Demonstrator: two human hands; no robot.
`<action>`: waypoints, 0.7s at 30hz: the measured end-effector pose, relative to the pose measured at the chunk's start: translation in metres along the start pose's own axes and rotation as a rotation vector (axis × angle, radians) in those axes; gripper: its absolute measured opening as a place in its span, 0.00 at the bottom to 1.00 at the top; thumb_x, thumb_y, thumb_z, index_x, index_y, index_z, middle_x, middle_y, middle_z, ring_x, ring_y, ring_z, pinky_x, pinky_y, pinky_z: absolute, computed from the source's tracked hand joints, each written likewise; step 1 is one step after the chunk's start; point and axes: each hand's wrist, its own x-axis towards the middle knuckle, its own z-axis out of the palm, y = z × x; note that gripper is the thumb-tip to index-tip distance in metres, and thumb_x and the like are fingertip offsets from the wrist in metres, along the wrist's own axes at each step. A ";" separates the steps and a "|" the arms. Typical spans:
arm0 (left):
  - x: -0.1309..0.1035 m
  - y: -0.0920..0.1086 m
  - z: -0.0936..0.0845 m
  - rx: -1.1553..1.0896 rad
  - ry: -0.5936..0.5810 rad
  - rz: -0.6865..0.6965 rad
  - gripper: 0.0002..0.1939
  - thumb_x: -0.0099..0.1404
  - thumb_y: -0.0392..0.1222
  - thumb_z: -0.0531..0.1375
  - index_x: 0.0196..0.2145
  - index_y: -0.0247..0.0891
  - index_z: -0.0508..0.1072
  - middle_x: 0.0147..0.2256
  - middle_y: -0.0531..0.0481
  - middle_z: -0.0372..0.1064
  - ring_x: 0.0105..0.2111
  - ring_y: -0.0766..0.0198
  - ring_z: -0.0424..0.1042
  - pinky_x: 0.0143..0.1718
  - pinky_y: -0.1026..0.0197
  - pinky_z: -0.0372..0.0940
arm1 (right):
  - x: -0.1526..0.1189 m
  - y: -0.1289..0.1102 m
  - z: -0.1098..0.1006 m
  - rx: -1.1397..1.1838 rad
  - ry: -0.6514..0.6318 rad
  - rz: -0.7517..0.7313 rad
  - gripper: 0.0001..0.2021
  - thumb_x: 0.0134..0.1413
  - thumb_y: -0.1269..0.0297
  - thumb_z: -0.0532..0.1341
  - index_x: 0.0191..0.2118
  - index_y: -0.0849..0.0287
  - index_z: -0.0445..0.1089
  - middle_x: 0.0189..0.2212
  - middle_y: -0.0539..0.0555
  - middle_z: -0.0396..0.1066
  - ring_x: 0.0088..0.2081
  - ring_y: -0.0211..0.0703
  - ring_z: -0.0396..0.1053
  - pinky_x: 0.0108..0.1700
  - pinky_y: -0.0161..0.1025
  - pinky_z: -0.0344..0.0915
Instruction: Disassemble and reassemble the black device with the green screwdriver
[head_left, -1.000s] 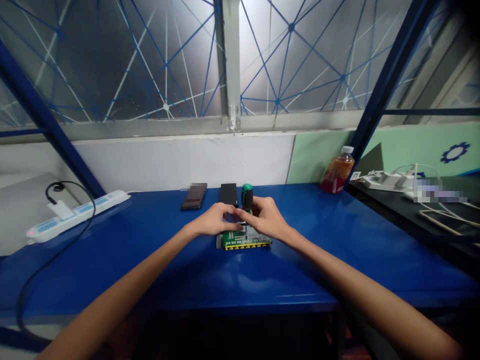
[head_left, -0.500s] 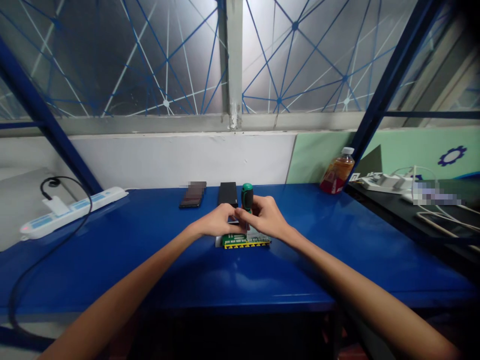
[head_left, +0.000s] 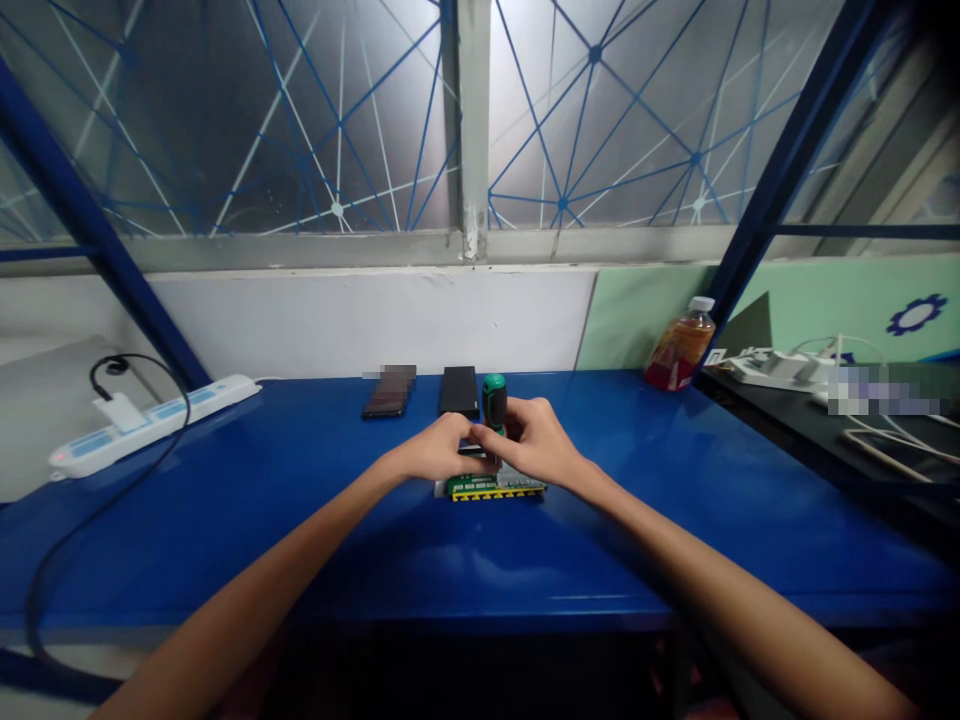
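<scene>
The person's left hand (head_left: 433, 447) and right hand (head_left: 536, 440) hide much of the green circuit board (head_left: 480, 488) and most of the shaft of the screwdriver (head_left: 494, 398), whose tip cannot be made out. Pixelation blurs part of the phone (head_left: 386, 407); the bottom edge cuts off both forearms (head_left: 292, 555).

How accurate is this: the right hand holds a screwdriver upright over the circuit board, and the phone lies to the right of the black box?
One thing is off: the head view shows the phone to the left of the black box, not the right. The right hand does hold the screwdriver upright over the circuit board.
</scene>
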 end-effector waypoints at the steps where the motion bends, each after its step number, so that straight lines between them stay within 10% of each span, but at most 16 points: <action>1: 0.000 -0.001 0.000 0.010 0.007 0.003 0.07 0.56 0.40 0.64 0.30 0.33 0.79 0.30 0.49 0.75 0.33 0.59 0.73 0.35 0.61 0.65 | 0.000 0.000 0.000 0.002 -0.012 -0.003 0.11 0.54 0.59 0.60 0.25 0.59 0.65 0.16 0.44 0.56 0.20 0.32 0.52 0.22 0.34 0.48; 21: -0.002 -0.005 0.009 -0.111 0.101 -0.033 0.11 0.54 0.40 0.67 0.36 0.33 0.80 0.31 0.48 0.77 0.33 0.58 0.74 0.35 0.60 0.67 | 0.000 -0.004 0.004 -0.019 0.002 0.070 0.18 0.56 0.51 0.60 0.24 0.60 0.66 0.17 0.47 0.60 0.21 0.33 0.54 0.23 0.36 0.47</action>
